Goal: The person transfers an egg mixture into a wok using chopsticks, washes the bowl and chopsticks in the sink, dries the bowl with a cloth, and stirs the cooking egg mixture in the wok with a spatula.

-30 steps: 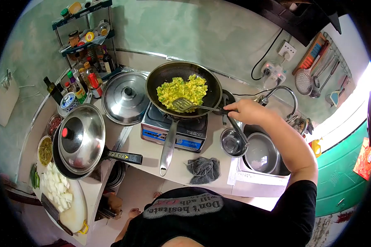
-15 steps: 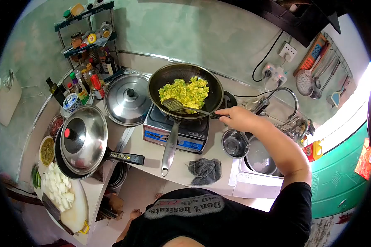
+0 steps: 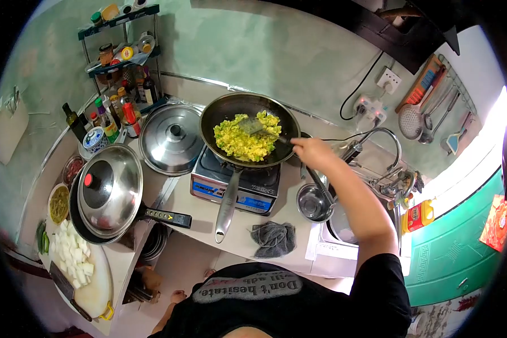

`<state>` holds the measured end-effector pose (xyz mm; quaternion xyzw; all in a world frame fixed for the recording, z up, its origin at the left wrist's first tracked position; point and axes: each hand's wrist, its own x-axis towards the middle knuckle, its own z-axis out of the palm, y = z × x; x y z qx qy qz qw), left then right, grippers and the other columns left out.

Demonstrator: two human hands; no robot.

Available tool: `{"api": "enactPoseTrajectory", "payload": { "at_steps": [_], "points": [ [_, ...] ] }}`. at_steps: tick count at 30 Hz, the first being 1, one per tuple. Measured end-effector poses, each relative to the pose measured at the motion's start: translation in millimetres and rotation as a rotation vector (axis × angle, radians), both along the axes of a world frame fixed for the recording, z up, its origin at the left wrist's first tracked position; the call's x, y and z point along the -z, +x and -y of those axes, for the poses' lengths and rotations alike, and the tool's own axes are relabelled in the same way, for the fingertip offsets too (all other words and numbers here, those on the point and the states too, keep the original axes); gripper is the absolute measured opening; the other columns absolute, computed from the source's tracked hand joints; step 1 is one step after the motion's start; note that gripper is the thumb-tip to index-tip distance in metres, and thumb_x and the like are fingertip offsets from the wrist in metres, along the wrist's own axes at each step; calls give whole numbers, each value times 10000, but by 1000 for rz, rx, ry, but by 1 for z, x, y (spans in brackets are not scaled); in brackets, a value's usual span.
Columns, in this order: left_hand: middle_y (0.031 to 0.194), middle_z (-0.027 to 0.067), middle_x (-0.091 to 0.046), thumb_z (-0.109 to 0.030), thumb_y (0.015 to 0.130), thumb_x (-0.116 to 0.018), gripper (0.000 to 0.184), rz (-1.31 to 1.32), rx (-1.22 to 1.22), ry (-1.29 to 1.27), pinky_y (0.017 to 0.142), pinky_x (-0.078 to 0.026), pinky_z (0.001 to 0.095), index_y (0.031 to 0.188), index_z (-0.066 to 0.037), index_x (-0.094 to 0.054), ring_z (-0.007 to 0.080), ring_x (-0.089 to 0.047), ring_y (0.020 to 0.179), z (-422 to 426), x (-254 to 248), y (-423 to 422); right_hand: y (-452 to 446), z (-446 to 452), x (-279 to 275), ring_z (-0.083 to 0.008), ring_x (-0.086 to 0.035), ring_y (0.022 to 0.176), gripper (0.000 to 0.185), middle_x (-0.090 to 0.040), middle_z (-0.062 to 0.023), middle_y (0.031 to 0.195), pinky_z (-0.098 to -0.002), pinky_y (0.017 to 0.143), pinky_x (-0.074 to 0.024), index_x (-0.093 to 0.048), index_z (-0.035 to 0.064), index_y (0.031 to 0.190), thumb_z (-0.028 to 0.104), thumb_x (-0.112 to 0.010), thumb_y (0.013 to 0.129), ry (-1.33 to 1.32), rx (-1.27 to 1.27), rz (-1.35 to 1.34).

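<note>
From the head view, the only one here, your right hand closes around the handle of a turner, just off the right rim of a frying pan. The turner's blurred blade meets yellow-and-green food, heaped in the middle of the pan. Turning the food looks to be the step in hand; the next move seems to call for a firm hold, a low blade and strokes kept inside the rim. Your left hand shows low and left of the pan, well apart from it; whether it is open or closed cannot be told.

The pan sits on a stove atop a pale counter. Just left of the pan is a lid; farther left are a lidded pan and a cutting board bearing white chopped pieces. On your side of the pan lies a grey cloth; to its right stand a metal bowl and a faucet. Behind the pan rises a green wall.
</note>
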<state>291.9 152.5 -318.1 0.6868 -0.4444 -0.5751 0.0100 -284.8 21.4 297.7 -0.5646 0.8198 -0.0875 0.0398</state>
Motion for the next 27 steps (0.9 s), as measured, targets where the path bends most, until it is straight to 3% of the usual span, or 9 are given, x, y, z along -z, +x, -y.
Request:
{"api": "enactPoseTrajectory", "payload": {
  "at_steps": [4,8,11,18,20,23,25,26,27],
  "points": [
    [681,84,-579,-119,781,-522,87,-106,-341,-24,555,-458,298,801,-61,-584,172,-527,595,1,-44,-16,-10,2,7,-303,-508,955,321,-552,-155,1008,-368,820,-396,-535,125,1071,263,-447,795,10,-43,21],
    [706,104,-592,-149,768,-556,107,-76,-298,18,572,-466,317,799,-50,-583,190,-559,644,-9,-46,-17,-30,-19,-6,-314,-507,952,325,-552,-157,1018,-341,830,-387,-532,82,1068,236,-453,793,-119,-4,232],
    [760,125,-611,-197,727,-597,173,251,-147,-123,616,-473,329,808,-44,-591,209,-589,717,-25,-42,-13,-36,-26,-7,-319,-504,969,346,-544,-173,1030,-332,842,-380,-517,49,1082,238,-444,801,-46,165,279],
    [793,115,-620,-246,707,-609,239,277,-3,-198,659,-467,307,831,-43,-589,204,-595,752,-21,-56,-10,-31,1,37,-284,-546,890,353,-570,-186,963,-318,800,-402,-497,41,1101,224,-458,802,-104,-35,193],
    [792,113,-620,-233,707,-607,228,240,-15,-185,658,-466,304,829,-41,-587,203,-595,750,-12,-62,-12,-26,0,32,-330,-496,980,352,-535,-202,1024,-337,855,-372,-496,41,1100,220,-455,800,-54,5,210],
    [777,114,-614,-171,715,-595,166,125,-86,-143,638,-469,306,810,-35,-582,204,-591,727,-3,-48,-12,-35,-10,33,-273,-559,856,347,-577,-181,935,-325,779,-415,-501,43,1097,227,-460,805,-186,-40,120],
    [725,102,-601,-99,726,-568,99,-516,-470,-67,607,-467,305,787,-21,-569,204,-580,668,-9,-10,3,-32,-26,24,-179,-550,666,355,-589,-106,813,-281,636,-437,-501,27,1098,232,-474,809,-239,69,275],
    [725,102,-601,-99,726,-568,99,-509,-469,-70,607,-467,305,787,-21,-569,204,-580,668,-8,-17,3,-29,-36,23,-179,-550,666,355,-589,-106,813,-281,636,-437,-501,27,1098,232,-474,809,-240,70,282],
    [709,95,-596,-85,720,-568,94,-255,-301,-113,596,-464,307,785,-17,-567,204,-572,650,-9,-22,0,-23,-48,22,-169,-538,615,344,-581,-102,774,-266,581,-428,-509,22,1085,231,-464,816,-311,144,481]
  ]
}}
